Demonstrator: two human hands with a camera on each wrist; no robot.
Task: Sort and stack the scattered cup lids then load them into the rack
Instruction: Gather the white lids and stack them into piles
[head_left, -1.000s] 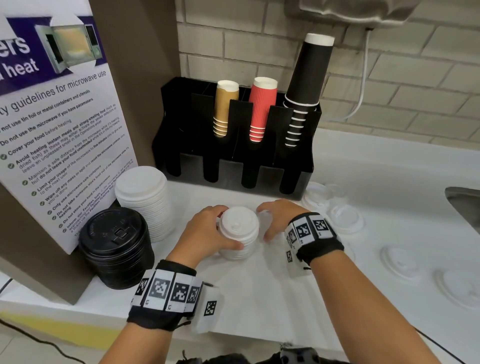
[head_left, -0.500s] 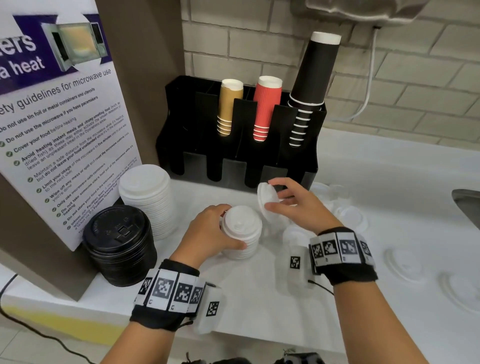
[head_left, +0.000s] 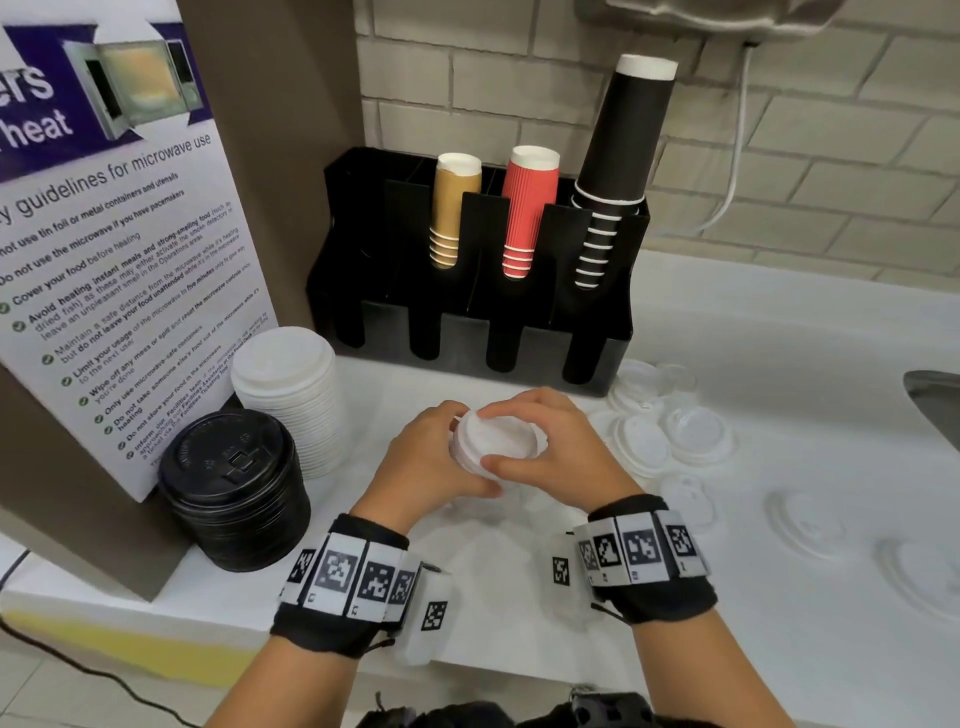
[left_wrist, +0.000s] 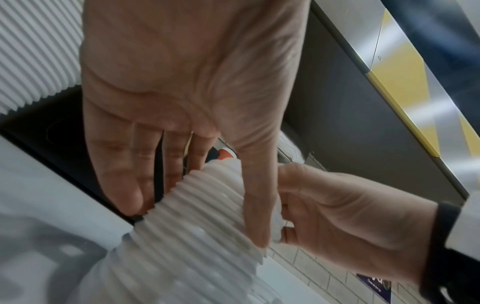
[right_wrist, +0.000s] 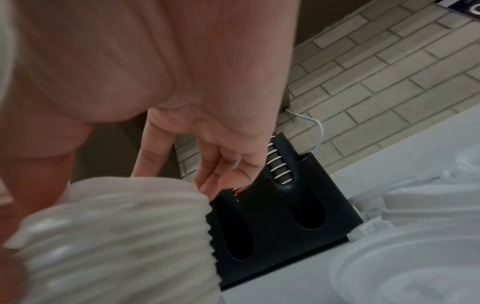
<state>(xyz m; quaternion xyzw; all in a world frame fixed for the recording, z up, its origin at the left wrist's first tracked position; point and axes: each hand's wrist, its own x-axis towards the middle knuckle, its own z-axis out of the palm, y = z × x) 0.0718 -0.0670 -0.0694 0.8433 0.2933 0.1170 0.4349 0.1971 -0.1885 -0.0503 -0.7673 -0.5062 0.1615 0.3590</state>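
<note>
My left hand (head_left: 441, 457) grips a small stack of white lids (head_left: 470, 457) standing on the white counter in front of the black rack (head_left: 457, 343). My right hand (head_left: 540, 441) holds a single white lid (head_left: 498, 436) by its rim, thumb near and fingers far, right on top of that stack. In the left wrist view the left thumb crosses the ribbed stack (left_wrist: 202, 205) and the right hand (left_wrist: 337, 216) sits beside it. The right wrist view shows the stack (right_wrist: 116, 226) under the right fingers (right_wrist: 223, 164). Several loose white lids (head_left: 696, 434) lie scattered to the right.
A tall stack of larger white lids (head_left: 285, 395) and a stack of black lids (head_left: 234, 488) stand at the left, beside a microwave sign (head_left: 104, 260). The rack holds tan, red and black cups. A sink edge (head_left: 935, 400) shows at the far right.
My right hand lifted a loose lid from beside the stack, raised it near the rack, and has now brought it down onto the top of the stack. My left hand kept its grip.
</note>
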